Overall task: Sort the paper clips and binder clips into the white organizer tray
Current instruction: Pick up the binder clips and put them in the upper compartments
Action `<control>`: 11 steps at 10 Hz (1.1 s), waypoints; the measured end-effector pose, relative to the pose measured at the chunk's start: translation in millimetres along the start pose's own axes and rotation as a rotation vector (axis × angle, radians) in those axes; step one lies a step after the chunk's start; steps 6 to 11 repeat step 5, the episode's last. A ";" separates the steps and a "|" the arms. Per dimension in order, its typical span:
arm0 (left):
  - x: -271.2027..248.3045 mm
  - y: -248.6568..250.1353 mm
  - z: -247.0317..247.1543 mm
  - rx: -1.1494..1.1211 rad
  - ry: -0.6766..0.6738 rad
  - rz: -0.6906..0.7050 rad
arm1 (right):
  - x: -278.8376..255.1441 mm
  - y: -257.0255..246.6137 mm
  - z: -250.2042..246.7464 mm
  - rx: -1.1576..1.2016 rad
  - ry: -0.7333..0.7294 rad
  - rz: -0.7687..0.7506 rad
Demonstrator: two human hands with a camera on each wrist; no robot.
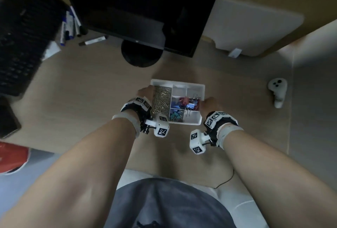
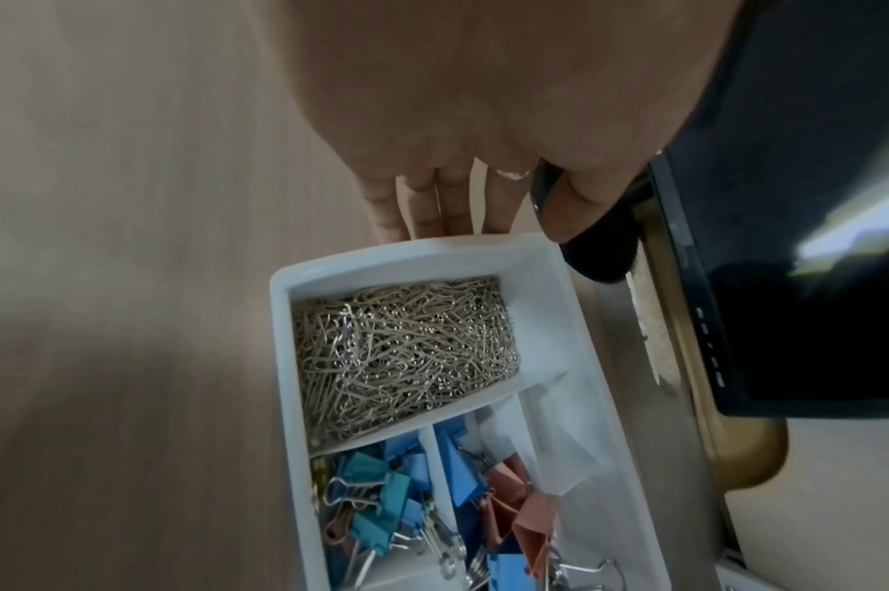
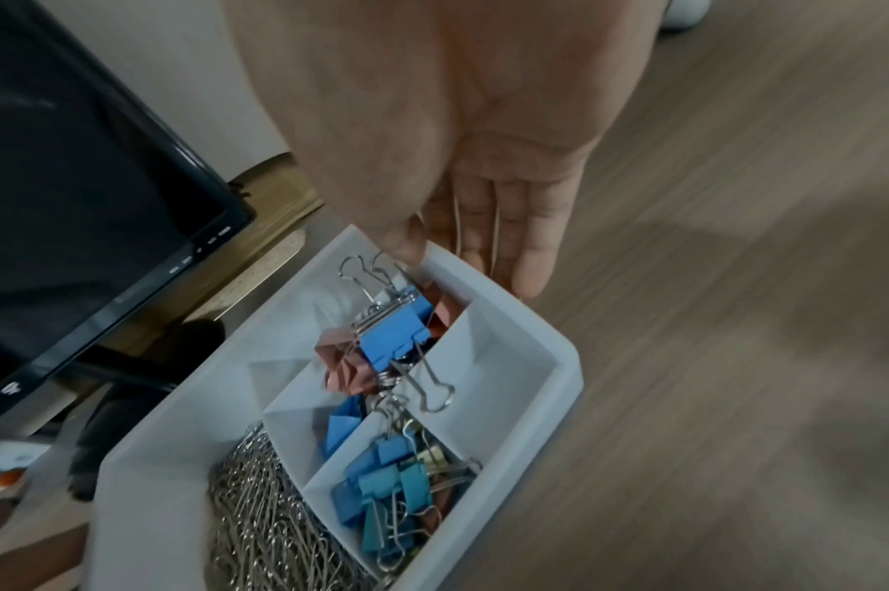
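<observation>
We see the white plastic organizer tray (image 1: 197,87) with several compartments resting on the pale wood-grain surface (image 1: 91,85), directly in front of us. Our left hand (image 1: 145,93) lies against its left wall with straight fingers (image 2: 447,208) down the outside, and our right hand (image 1: 209,104) does the same at the right wall, its fingers (image 3: 528,256) straight outside and the thumb at the rim; whether either hand truly grips the wall we cannot tell. The long left compartment holds a dense heap of silver wire paper clips (image 1: 162,100), and the compartments beside it hold blue, teal and pink metal binder clips (image 1: 184,104), so the sorting looks nearly complete. We judge the tray stiff but smooth and a little slippery, and rather heavy for its size because of the metal inside. It should be held by 2 opposite walls and kept level, since the loose paper clips can slide and spill. Behind the tray stand a black computer monitor (image 1: 145,9) on a round foot, a black keyboard (image 1: 20,45) at the left with some marker pens (image 1: 70,25), and a white game controller (image 1: 278,91) at the right.
</observation>
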State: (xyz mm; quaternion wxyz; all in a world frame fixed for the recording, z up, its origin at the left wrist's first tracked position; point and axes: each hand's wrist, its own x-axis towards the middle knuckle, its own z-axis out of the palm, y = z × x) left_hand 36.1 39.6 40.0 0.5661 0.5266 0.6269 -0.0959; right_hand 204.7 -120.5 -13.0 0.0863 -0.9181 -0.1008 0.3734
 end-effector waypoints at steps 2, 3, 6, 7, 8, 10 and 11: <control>16.5 28.2 0.1 0.069 -0.001 0.088 | 4.1 1.0 -8.9 0.100 0.085 0.013; 10.0 36.8 0.0 0.066 -0.011 0.043 | 3.7 -2.1 -15.5 0.118 0.068 -0.004; -9.3 31.9 10.9 0.122 -0.003 0.134 | -1.5 -1.5 -21.8 0.072 0.043 -0.078; -9.3 31.9 10.9 0.122 -0.003 0.134 | -1.5 -1.5 -21.8 0.072 0.043 -0.078; -9.3 31.9 10.9 0.122 -0.003 0.134 | -1.5 -1.5 -21.8 0.072 0.043 -0.078; -9.3 31.9 10.9 0.122 -0.003 0.134 | -1.5 -1.5 -21.8 0.072 0.043 -0.078; -9.3 31.9 10.9 0.122 -0.003 0.134 | -1.5 -1.5 -21.8 0.072 0.043 -0.078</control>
